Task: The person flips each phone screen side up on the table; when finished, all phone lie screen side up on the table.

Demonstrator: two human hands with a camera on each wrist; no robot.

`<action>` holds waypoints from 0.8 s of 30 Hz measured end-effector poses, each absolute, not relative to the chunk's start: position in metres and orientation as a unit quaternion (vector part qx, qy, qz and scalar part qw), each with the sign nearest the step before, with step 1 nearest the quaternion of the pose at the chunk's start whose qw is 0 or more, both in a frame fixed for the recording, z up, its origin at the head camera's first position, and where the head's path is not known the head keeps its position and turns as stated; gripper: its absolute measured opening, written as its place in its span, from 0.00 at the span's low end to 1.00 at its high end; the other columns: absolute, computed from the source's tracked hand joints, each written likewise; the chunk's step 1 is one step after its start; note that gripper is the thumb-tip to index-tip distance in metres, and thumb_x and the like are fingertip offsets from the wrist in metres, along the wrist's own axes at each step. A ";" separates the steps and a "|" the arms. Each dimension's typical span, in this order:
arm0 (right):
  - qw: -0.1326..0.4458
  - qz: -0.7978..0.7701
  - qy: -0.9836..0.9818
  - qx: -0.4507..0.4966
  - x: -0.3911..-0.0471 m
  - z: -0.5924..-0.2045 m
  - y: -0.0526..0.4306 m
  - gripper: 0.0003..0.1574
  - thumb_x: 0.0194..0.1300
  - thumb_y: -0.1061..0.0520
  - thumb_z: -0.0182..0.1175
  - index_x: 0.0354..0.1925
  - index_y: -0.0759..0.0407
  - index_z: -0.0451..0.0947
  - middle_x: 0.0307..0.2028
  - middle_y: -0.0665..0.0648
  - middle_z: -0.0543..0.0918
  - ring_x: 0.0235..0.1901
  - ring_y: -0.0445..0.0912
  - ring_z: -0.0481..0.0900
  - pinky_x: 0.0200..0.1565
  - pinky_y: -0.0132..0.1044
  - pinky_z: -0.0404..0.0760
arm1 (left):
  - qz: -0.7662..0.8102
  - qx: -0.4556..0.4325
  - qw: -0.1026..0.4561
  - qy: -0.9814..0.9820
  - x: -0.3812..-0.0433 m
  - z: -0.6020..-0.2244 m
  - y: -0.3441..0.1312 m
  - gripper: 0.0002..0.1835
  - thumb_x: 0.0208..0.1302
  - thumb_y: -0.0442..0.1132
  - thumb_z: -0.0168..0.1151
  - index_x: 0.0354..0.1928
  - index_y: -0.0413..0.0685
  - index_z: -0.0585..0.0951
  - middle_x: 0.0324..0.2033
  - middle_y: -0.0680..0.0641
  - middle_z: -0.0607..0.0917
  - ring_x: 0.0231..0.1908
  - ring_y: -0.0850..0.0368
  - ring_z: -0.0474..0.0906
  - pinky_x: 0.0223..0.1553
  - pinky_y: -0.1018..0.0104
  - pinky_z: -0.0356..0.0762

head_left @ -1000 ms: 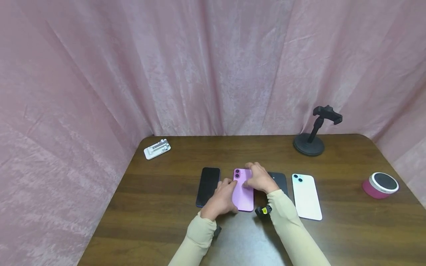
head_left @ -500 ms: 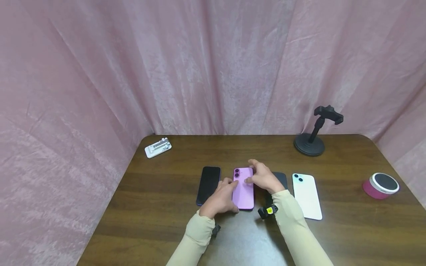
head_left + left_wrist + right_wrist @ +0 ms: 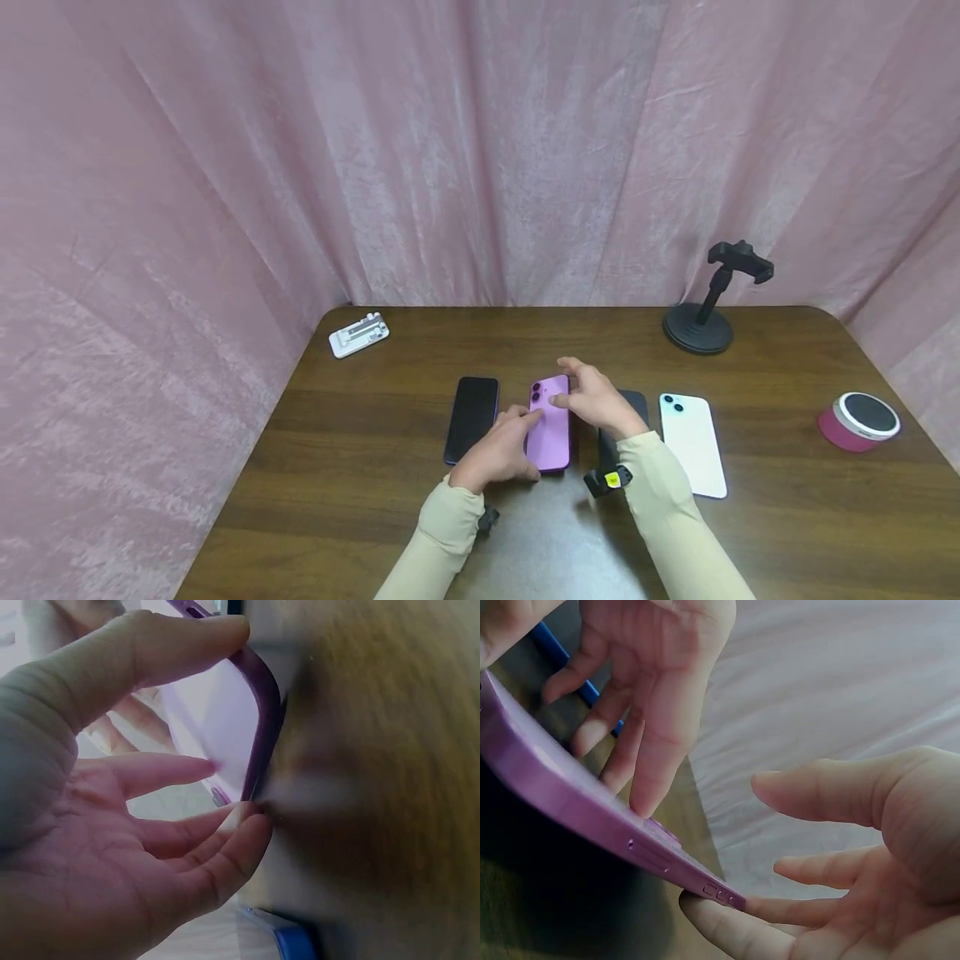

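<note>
Purple phone (image 3: 552, 440), right of screen-up black phone (image 3: 472, 419), now tilts off tabletop (image 3: 367, 442); lift likely starting. Left hand (image 3: 498, 452) pinches its edges; right hand (image 3: 597, 403): fingers spread, fingertip touching far end.

The table surface (image 3: 360, 458) looks like brown wood with visible grain, polished enough that a pale shine lies toward its near edge. Behind the far edge I see pink cloth (image 3: 405, 150), velvety and softly lustrous. Well in from the edges, the purple phone (image 3: 554, 437) has a smooth back and a rim with satin, metal-like gleam. Close to the far left corner lies a white gadget (image 3: 359, 335), plastic in appearance; by the far edge, toward its right corner, the black stand (image 3: 698, 333) is matt. Near the right edge, the round device (image 3: 858, 422) has a smooth white ring.
</note>
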State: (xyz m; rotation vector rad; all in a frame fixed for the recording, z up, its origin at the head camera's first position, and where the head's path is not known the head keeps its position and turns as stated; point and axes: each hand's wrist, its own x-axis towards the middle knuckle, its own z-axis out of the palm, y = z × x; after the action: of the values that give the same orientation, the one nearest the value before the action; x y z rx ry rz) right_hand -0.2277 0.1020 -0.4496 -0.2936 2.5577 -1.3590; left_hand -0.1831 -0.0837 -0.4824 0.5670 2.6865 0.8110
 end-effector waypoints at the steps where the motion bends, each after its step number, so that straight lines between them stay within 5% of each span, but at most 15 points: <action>1: 0.115 -0.462 0.873 -0.102 -0.227 -0.449 0.102 0.42 0.64 0.62 0.65 0.70 0.73 0.62 0.64 0.76 0.71 0.60 0.68 0.74 0.58 0.58 0.75 | 0.283 0.197 0.141 0.928 -0.183 -0.482 -0.084 0.50 0.41 0.35 0.84 0.71 0.39 0.71 0.63 0.39 0.74 0.60 0.44 0.70 0.58 0.55 0.73; 10: 0.107 -0.472 0.865 -0.132 -0.221 -0.442 0.101 0.44 0.62 0.64 0.67 0.70 0.75 0.60 0.65 0.78 0.68 0.58 0.68 0.75 0.55 0.57 0.76 | 0.353 0.215 0.164 0.896 -0.184 -0.478 -0.085 0.46 0.49 0.42 0.81 0.70 0.39 0.71 0.57 0.42 0.81 0.49 0.55 0.78 0.51 0.64 0.77; 17: 0.117 -0.500 0.845 -0.150 -0.217 -0.441 0.098 0.44 0.63 0.65 0.65 0.71 0.76 0.57 0.66 0.79 0.66 0.58 0.69 0.76 0.52 0.55 0.80 | 0.416 0.187 0.189 0.870 -0.183 -0.474 -0.088 0.48 0.59 0.54 0.74 0.75 0.40 0.64 0.61 0.39 0.79 0.53 0.54 0.79 0.54 0.58 0.77; 24: 0.123 -0.525 0.825 -0.167 -0.215 -0.439 0.097 0.43 0.66 0.65 0.63 0.72 0.74 0.56 0.68 0.78 0.63 0.57 0.68 0.77 0.53 0.56 0.79 | 0.477 0.199 0.184 0.836 -0.187 -0.476 -0.090 0.43 0.61 0.45 0.72 0.75 0.40 0.64 0.39 0.46 0.86 0.36 0.60 0.81 0.39 0.66 0.79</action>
State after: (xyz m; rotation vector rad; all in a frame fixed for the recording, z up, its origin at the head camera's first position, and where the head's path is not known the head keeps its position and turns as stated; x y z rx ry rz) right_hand -0.2153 0.0971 -0.4387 -0.4884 2.4075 -1.5332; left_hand -0.1872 -0.0904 -0.4756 0.5606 2.3582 1.3445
